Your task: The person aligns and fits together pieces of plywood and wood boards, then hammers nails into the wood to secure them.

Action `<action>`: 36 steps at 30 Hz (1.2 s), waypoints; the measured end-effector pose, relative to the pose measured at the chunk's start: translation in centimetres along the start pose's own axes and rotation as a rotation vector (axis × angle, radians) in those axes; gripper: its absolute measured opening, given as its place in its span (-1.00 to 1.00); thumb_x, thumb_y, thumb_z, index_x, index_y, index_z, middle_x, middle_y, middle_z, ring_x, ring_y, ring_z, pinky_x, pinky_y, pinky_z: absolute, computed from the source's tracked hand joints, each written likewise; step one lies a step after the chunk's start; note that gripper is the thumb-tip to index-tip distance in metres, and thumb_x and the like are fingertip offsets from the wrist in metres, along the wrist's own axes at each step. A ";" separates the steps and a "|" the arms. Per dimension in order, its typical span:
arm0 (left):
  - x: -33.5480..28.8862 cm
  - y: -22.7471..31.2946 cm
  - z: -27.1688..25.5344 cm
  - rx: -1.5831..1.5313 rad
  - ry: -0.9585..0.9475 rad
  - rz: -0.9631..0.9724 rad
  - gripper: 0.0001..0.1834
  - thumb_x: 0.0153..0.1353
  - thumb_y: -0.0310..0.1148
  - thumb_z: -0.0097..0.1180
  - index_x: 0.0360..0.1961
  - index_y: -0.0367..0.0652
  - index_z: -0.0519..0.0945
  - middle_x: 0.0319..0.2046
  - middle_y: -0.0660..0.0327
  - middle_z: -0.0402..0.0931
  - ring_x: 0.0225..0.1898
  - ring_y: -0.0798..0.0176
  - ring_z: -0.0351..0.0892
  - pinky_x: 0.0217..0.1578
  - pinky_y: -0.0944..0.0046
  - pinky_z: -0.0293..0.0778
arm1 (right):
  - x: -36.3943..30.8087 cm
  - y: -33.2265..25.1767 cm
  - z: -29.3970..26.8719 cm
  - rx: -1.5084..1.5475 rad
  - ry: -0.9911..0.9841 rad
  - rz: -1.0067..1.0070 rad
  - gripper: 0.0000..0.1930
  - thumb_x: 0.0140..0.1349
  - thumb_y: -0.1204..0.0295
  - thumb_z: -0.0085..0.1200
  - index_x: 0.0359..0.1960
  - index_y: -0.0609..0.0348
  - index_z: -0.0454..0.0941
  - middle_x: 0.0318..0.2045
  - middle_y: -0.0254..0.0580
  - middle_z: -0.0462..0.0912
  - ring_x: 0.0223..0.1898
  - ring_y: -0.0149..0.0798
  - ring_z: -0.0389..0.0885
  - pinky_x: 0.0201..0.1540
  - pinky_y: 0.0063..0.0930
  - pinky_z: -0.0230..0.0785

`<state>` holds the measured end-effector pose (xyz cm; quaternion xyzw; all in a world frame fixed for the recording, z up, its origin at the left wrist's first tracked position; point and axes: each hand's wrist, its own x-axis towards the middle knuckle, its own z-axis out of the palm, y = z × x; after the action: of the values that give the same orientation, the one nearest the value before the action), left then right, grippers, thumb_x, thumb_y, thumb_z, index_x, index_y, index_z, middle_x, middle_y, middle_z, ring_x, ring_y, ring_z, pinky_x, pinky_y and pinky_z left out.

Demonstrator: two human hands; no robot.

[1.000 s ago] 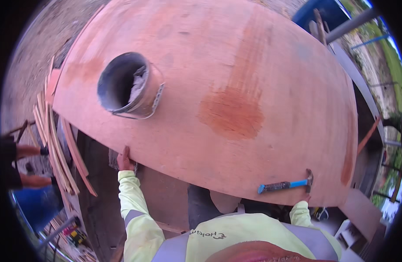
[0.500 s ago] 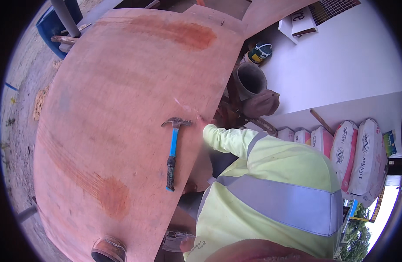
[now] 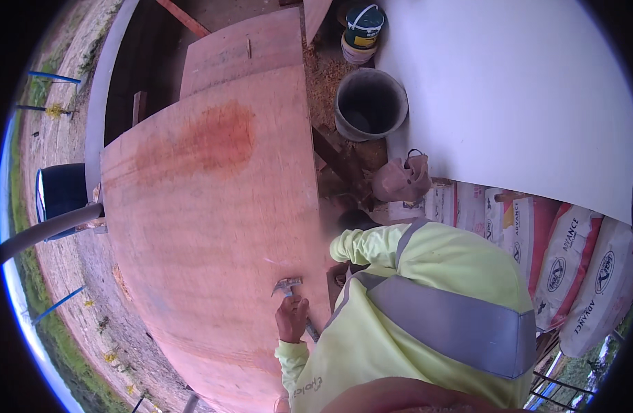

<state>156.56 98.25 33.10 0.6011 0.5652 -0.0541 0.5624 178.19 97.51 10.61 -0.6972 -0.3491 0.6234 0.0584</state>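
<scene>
A claw hammer [image 3: 287,284] lies at the near right edge of a large reddish plywood sheet [image 3: 213,241]. My left hand [image 3: 292,319] is wrapped around its handle just below the head, and the dark grip end shows past my fingers. My right forearm, in a yellow-green sleeve [image 3: 361,244], reaches to the sheet's right edge. The right hand itself is hidden beyond the cuff. A faint pale scratch [image 3: 274,261] marks the wood just above the hammer head. Farther up the sheet is a dark orange-red stain [image 3: 220,138].
Right of the sheet stand a grey bucket [image 3: 370,107], a dark green pail [image 3: 364,29] and a pinkish-brown cap-like thing [image 3: 401,180]. Filled sacks [image 3: 561,265] line a white panel [image 3: 509,89]. A grey pole [image 3: 51,230] and a dark drum [image 3: 63,196] are beyond the left edge.
My left hand has come up from below and taken hold of the hammer. My right hand has left the sheet's surface and dropped from sight. The view has also shifted.
</scene>
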 end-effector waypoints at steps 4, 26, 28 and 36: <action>4.1 4.5 -4.1 0.160 0.094 0.022 -0.71 0.18 -0.34 0.22 -0.22 -0.39 0.54 -0.40 -0.01 0.65 -0.37 0.18 0.69 -0.35 0.25 0.57 | -0.5 -3.2 -15.1 0.201 0.440 -0.066 -0.52 0.12 0.00 0.14 -0.34 0.28 0.64 -0.25 0.15 0.67 -0.17 0.10 0.65 -0.10 -0.11 0.49; 16.2 6.6 -3.5 0.430 -0.265 0.051 -0.64 0.08 -0.18 0.25 -0.19 -0.22 0.60 -0.37 -0.01 0.64 -0.31 -0.03 0.67 -0.29 0.10 0.55 | 5.4 -11.5 -28.8 -0.034 0.673 0.160 -0.57 0.13 -0.05 0.17 -0.34 0.09 0.72 -0.29 0.12 0.69 -0.16 0.12 0.66 -0.03 -0.10 0.47; 17.1 9.3 -4.1 0.427 -0.284 0.049 -0.65 0.08 -0.21 0.25 -0.19 -0.23 0.59 -0.38 -0.01 0.64 -0.32 -0.02 0.67 -0.29 0.10 0.55 | 6.8 -10.0 -28.8 0.003 0.621 0.119 -0.57 0.13 -0.04 0.16 -0.31 0.09 0.71 -0.27 0.10 0.69 -0.15 0.11 0.66 -0.03 -0.10 0.47; 24.3 12.2 -4.5 0.527 -0.185 0.259 -0.59 0.14 -0.28 0.22 -0.01 -0.22 0.51 -0.09 -0.08 0.55 -0.08 -0.02 0.56 -0.07 0.11 0.48 | 4.2 -6.5 -29.1 0.036 0.581 0.138 -0.37 0.07 -0.08 0.18 -0.04 0.25 0.60 -0.09 0.10 0.64 0.03 0.06 0.58 0.12 -0.14 0.39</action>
<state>171.65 119.96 25.21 0.7860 0.3966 -0.1811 0.4382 201.92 115.10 16.79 -0.8672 -0.2586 0.4065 0.1258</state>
